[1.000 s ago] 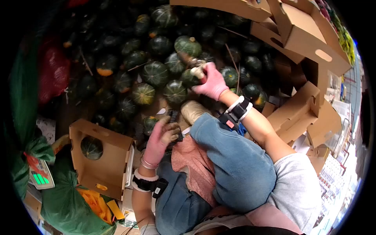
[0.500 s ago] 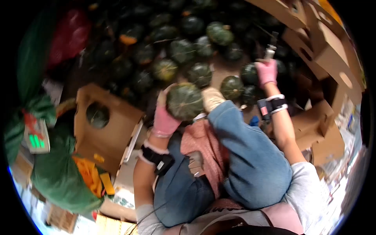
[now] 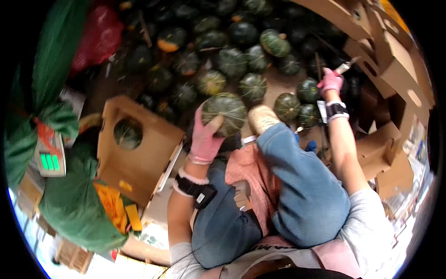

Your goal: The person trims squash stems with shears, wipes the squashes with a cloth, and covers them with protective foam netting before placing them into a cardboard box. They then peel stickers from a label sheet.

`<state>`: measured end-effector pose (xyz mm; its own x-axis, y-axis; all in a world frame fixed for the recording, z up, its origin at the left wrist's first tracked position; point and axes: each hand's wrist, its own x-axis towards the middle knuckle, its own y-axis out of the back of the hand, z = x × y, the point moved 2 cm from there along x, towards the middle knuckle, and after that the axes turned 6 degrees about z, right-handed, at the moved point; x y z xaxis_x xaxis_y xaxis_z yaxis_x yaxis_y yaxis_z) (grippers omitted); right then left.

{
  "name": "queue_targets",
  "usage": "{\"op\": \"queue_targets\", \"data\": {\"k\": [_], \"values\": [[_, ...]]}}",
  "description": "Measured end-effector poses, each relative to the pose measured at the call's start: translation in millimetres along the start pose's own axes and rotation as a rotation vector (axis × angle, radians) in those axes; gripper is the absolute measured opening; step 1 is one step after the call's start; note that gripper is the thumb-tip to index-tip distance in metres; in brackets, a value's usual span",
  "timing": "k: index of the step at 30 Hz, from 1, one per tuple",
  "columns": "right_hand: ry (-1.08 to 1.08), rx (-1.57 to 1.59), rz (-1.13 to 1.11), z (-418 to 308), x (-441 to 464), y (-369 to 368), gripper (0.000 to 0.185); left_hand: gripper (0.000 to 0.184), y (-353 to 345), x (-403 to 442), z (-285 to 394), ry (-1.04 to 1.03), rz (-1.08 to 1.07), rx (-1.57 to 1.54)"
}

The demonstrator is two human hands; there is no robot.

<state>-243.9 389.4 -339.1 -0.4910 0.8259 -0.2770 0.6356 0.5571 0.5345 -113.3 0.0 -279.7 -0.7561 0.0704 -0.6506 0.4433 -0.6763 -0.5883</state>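
A round, dark green pumpkin with pale stripes rests in my left hand, which wears a pink glove with pale fingertips. My thumb lies across its lower left side, above my lap. Out to the right, my right hand, also in a pink glove, is closed round a slim tool with a pale handle and a metal tip; its exact kind is unclear. Just below and left of that hand sit several pumpkins on the ground, among them one green pumpkin.
Many more pumpkins cover the ground ahead. An opened cardboard box on the left holds one pumpkin. Cut cardboard boxes stand at the right. Green sacks, a red bag and a lit green display are at left.
My right hand has swung the tool so that its tip points more to the right. My left thumb now shows across the held pumpkin. The whole view has shifted slightly.
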Motion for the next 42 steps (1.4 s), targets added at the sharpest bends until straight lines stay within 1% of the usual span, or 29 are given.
{"op": "queue_targets", "data": {"k": [1, 2, 3, 4, 6, 7, 8, 9, 10, 11, 12, 13, 14, 15, 17, 18, 19, 21, 22, 24, 25, 27, 29, 31, 32, 35, 37, 40, 42], "values": [[0.022, -0.013, 0.057, 6.3, 9.5, -0.2, 0.023, 0.043, 1.1, 4.8, -2.4, 0.022, 0.037, -0.020], [0.016, 0.003, 0.105, 3.4, 4.8, 1.4, 0.023, 0.043, 4.7, 10.3, -1.6, -0.006, 0.052, 0.017], [-0.033, 0.000, 0.074, 11.7, 15.1, 3.5, 0.024, 0.043, 7.7, 14.5, -0.5, -0.034, 0.071, 0.051], [-0.082, -0.053, 0.079, -0.5, 3.4, 5.4, 0.025, 0.044, -1.8, 10.4, 8.6, -0.080, 0.043, 0.006], [-0.155, -0.016, 0.108, 4.8, 15.6, 2.4, 0.029, 0.046, 2.1, 16.2, 15.5, -0.151, -0.016, -0.086], [-0.199, -0.052, 0.058, 6.3, 20.5, -0.3, 0.033, 0.047, -1.2, 22.3, 21.0, -0.184, -0.052, -0.129], [-0.207, -0.072, 0.082, 7.2, 23.2, -1.8, 0.037, 0.047, -4.8, 24.0, 27.7, -0.189, -0.025, -0.131], [-0.216, -0.092, 0.102, 5.8, 21.6, -3.6, 0.042, 0.047, 1.9, 31.0, 23.3, -0.274, -0.012, 0.244], [-0.201, -0.047, 0.081, 8.7, 22.8, -6.1, 0.055, 0.047, 13.1, 39.6, 16.3, -0.359, 0.006, 0.621], [-0.217, -0.013, 0.058, 11.0, 26.0, -7.2, 0.060, 0.047, 21.8, 41.9, 8.5, -0.444, -0.068, 0.866], [-0.177, 0.137, 0.059, 12.2, 23.3, -11.1, 0.059, 0.048, 25.5, 42.7, 3.2, -0.552, -0.132, 1.097], [-0.132, 0.285, 0.060, 14.8, 19.4, -14.5, 0.060, 0.038, 27.3, 44.5, -8.0, -0.513, -0.124, 0.884], [-0.073, 0.317, 0.073, 18.3, 18.2, -15.8, 0.057, 0.040, 30.1, 41.7, -18.2, -0.442, -0.119, 0.751], [-0.011, 0.342, 0.077, 17.0, 12.1, -14.9, 0.046, 0.043, 21.6, 35.6, -21.1, -0.370, -0.112, 0.618], [-0.051, 0.333, -0.043, 25.4, 12.8, -0.8, 0.032, 0.043, 26.1, 29.0, -25.2, -0.385, -0.163, 0.758], [-0.086, 0.365, -0.058, 31.0, 13.6, 6.0, 0.025, 0.043, 27.4, 27.6, -26.7, -0.390, -0.185, 0.832], [-0.120, 0.415, -0.109, 39.5, 18.2, 13.0, 0.037, 0.042, 26.6, 26.4, -25.5, -0.216, -0.110, 0.597], [-0.143, 0.548, -0.025, 50.6, 18.1, 21.7, 0.036, 0.041, 23.5, 18.1, -22.7, 0.136, 0.039, 0.137], [-0.170, 0.554, -0.027, 50.9, 17.0, 20.7, 0.037, 0.038, 24.4, 17.0, -24.3, 0.129, 0.039, 0.183], [-0.215, 0.510, -0.030, 48.0, 19.5, 15.5, 0.041, 0.038, 25.5, 15.8, -28.6, 0.207, 0.090, 0.111], [-0.158, 0.418, -0.008, 41.6, 17.3, 11.3, 0.041, 0.038, 26.1, 15.7, -30.3, 0.241, 0.116, 0.071], [-0.174, 0.355, 0.135, 39.2, 28.8, -3.5, 0.045, 0.037, 25.8, 15.5, -35.2, 0.273, 0.078, 0.061], [-0.158, 0.389, 0.216, 43.1, 34.1, -12.0, 0.056, 0.037, 25.6, 14.2, -40.2, 0.294, 0.055, 0.051], [-0.255, 0.443, 0.185, 18.9, 8.7, -8.9, 0.059, 0.038, 24.7, 13.6, -44.7, 0.305, 0.045, 0.051], [-0.181, 0.488, 0.239, 40.6, 29.4, -16.0, 0.058, 0.039, 24.3, 13.7, -46.2, 0.294, 0.038, 0.088], [-0.322, 0.379, 0.166, 8.6, 8.9, -18.7, 0.061, 0.040, 23.1, 13.1, -47.5, 0.285, 0.028, 0.193], [-0.550, 0.136, 0.069, 26.7, 40.1, -25.7, 0.075, 0.040, 19.1, 15.4, -47.0, 0.285, 0.034, 0.224], [-0.594, 0.085, 0.112, 40.3, 57.6, -30.1, 0.087, 0.040, 11.3, 16.9, -43.6, 0.328, 0.078, 0.178], [-0.601, 0.136, 0.139, 49.6, 67.2, -35.6, 0.090, 0.038, 12.4, 19.2, -47.4, 0.340, 0.077, 0.179]]}}
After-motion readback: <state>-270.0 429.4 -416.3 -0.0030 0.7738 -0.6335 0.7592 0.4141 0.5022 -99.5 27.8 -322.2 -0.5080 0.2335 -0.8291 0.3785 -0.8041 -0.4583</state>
